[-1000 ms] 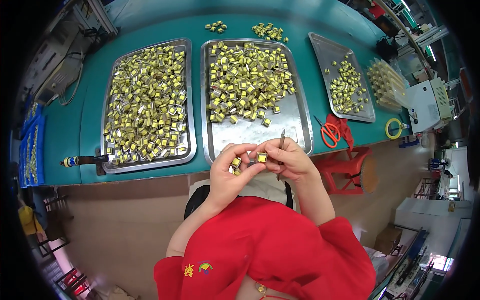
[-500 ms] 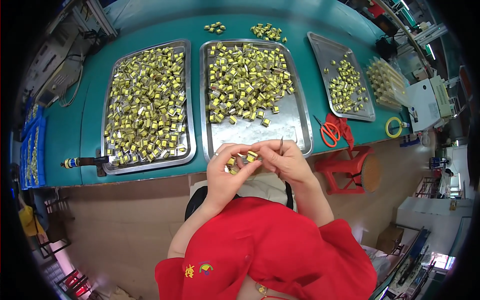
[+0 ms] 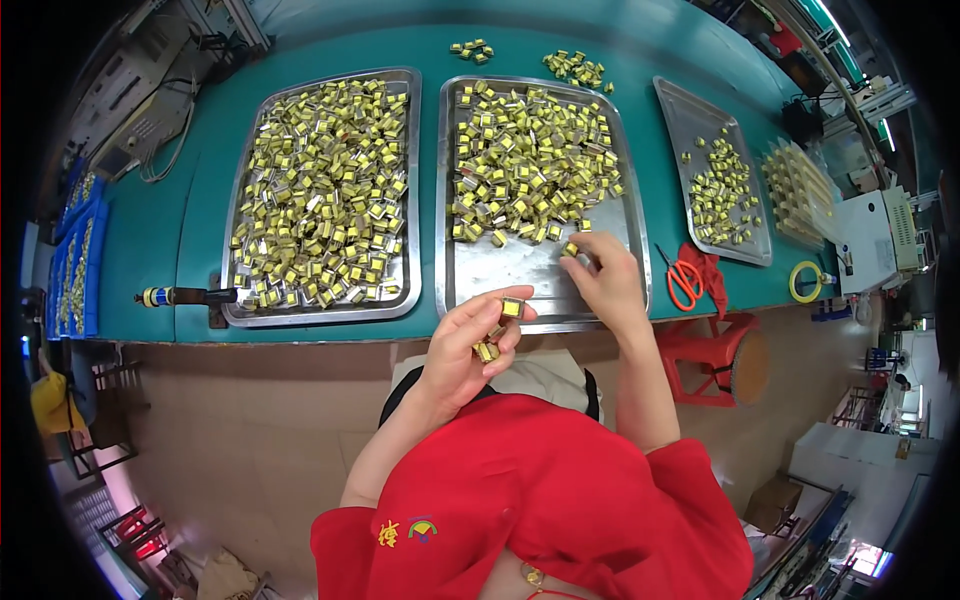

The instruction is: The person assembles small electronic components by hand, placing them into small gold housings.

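Observation:
My left hand, palm up near the bench's front edge, holds small transformers wrapped in yellow tape. One transformer is between thumb and fingertips, and more rest lower against the curled fingers. Over the right part of the middle metal tray, my right hand has its thumb and forefinger closed around another transformer; its other fingers are partly hidden. A loose heap of transformers fills the far part of that tray.
To the left stands a full metal tray; on the right, a smaller tray holds fewer pieces. Orange-handled scissors lie by a red cloth. Also there are a yellow tape roll, a handled tool and a red stool.
My hands have come apart: the right moved forward and right over the middle tray, while the left opened somewhat, showing its transformers. A thin pointed tool at my right hand no longer shows.

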{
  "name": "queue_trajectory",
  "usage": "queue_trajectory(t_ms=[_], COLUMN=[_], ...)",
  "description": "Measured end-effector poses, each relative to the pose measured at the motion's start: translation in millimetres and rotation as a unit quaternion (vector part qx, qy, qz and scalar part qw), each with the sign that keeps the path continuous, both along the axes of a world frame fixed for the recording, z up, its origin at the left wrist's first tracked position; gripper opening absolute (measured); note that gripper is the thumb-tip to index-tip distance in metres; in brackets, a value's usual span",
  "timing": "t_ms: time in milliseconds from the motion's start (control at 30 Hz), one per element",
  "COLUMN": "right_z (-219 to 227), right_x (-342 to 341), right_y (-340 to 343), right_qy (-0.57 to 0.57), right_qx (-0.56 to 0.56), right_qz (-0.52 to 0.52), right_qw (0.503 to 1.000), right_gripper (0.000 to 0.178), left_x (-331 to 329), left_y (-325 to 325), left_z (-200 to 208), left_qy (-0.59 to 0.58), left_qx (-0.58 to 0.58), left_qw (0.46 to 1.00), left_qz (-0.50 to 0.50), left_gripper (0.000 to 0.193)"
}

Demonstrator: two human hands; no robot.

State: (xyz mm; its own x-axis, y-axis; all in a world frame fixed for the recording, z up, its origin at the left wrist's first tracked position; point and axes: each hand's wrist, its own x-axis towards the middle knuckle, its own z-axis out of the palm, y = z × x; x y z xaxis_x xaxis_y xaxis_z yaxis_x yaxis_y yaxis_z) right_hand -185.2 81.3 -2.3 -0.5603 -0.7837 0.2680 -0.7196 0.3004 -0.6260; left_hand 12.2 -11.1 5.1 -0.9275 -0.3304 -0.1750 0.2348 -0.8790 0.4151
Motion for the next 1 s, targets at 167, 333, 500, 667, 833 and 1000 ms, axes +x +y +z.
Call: queue_trajectory(t_ms=[167,333,500,667,833,1000], right_z=[32.5,40.7,40.3,29.3,40.6,25.8], right_x=[8.3,26.8,36.8,41.8,45.6,4.0], right_y=[14.6,20.6,22.3,23.6,20.0,7.8], right_qy=[-0.389,-0.638,-0.667,-0.657,-0.584,-0.064], right_qx=[-0.052,-0.083,-0.070,-0.083,-0.041,-0.020], right_qz=[0.048,0.135,0.133,0.137,0.104,-0.012], right_qw=[0.919,0.754,0.730,0.736,0.804,0.998], right_gripper=[0.024,0.027,0.028,0.023,0.018,0.027], left_x=[-1.3,-1.2,-1.3,-5.6,-10.1,-1.2], left_y=[0.4,4.2,14.5,19.5,18.0,10.9], left_z=[-0.9,1.2,3.9,7.8,3.7,-1.0], left_qy=[0.009,-0.023,-0.065,-0.130,-0.162,-0.108], left_qx=[-0.004,-0.074,-0.168,-0.494,-0.543,-0.194], left_qw=[1.000,0.997,0.983,0.845,0.804,0.974], left_qz=[-0.007,0.019,0.038,0.159,0.177,0.039], left_gripper=[0.036,0.031,0.026,0.029,0.031,0.030])
